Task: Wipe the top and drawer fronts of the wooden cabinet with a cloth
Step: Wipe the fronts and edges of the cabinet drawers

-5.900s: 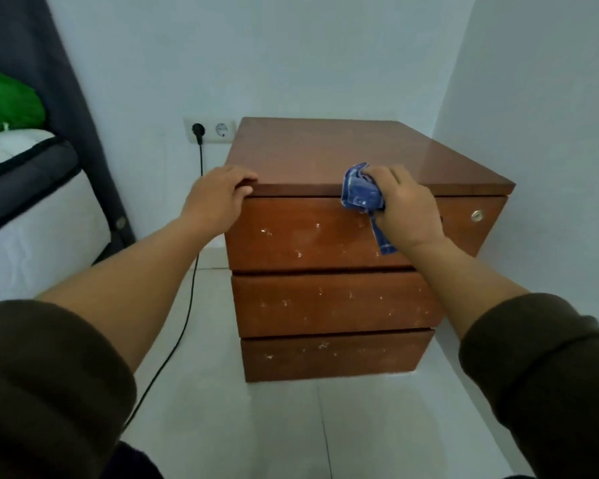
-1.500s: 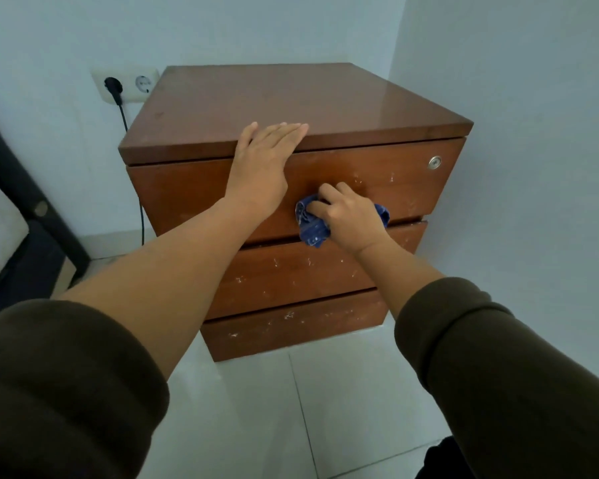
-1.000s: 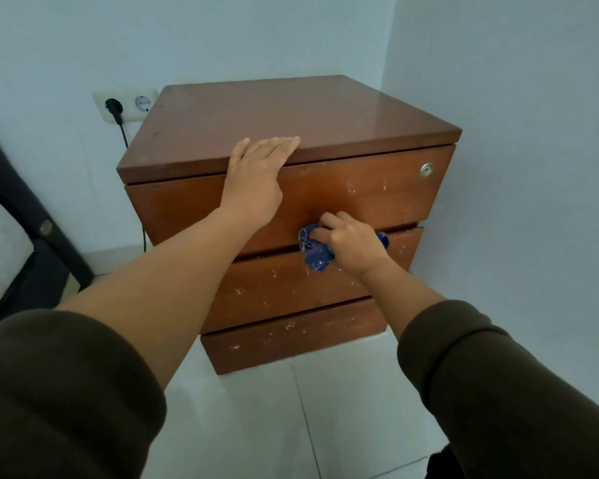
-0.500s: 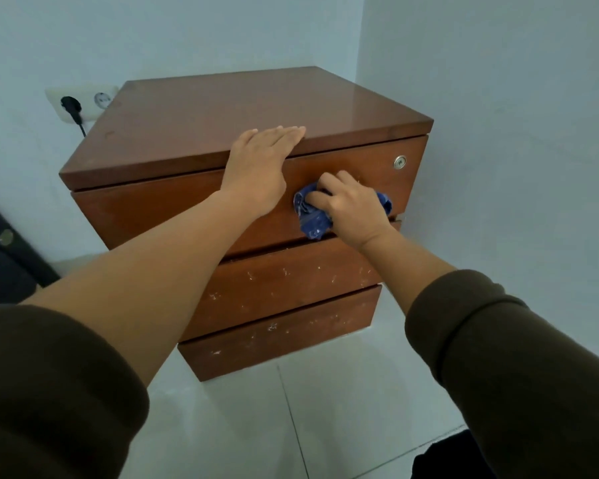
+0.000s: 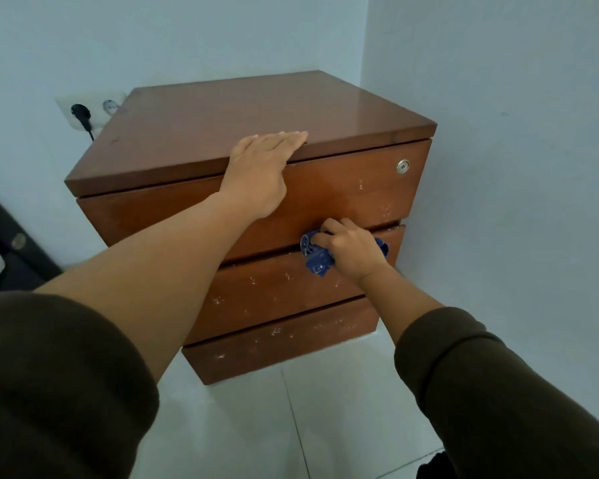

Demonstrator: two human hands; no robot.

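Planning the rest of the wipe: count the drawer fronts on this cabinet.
3, stacked: top drawer front with the lock, under the left hand; middle drawer front, where the right hand presses the cloth; bottom drawer front. None looks hidden.

1. A white double wall socket is sitting low on the back wall, with a black plug stuck in its left outlet and the cord hanging down.
2. The pale side wall is meeting the back wall in a corner on the right.
3. White floor tiles are showing thin grout lines.
4. A dark bed frame with a round metal fitting is poking in at the left edge.
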